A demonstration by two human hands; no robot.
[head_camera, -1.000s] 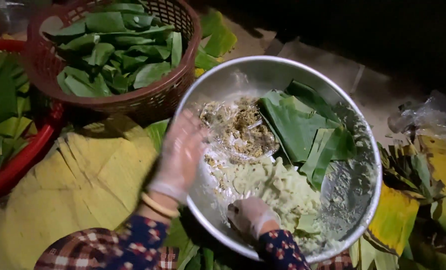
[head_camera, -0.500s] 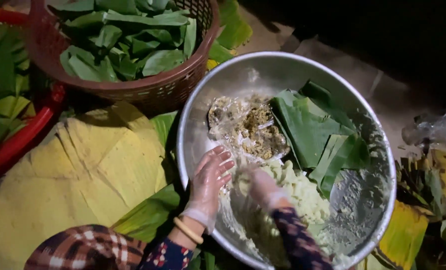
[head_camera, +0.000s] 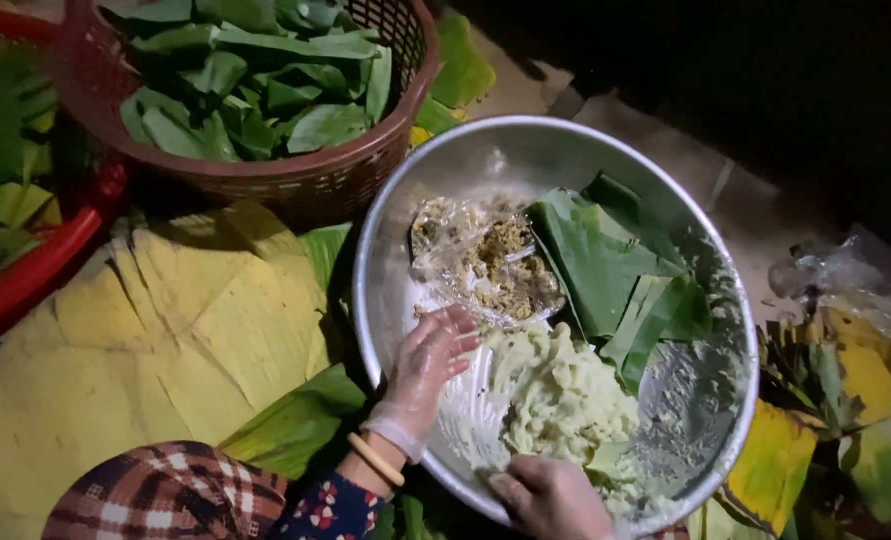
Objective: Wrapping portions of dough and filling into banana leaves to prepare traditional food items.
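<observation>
Left hand [head_camera: 428,362], fingers spread, holding nothing, is resting in bowl [head_camera: 386,240]; right hand [head_camera: 551,495] is pressing dough [head_camera: 561,395], grip unclear. Filling [head_camera: 496,262] is lying unwrapped, leaves [head_camera: 606,265] unused.

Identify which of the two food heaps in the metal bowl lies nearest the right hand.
The pale dough mound, just above the right hand; the brown crumbly filling lies farther up.

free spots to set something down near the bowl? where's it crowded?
Free: the flat yellowed leaves between the red rim, the brown basket and the metal bowl. Crowded: inside the bowl, with dough, filling, folded leaves, left hand and right hand.
</observation>
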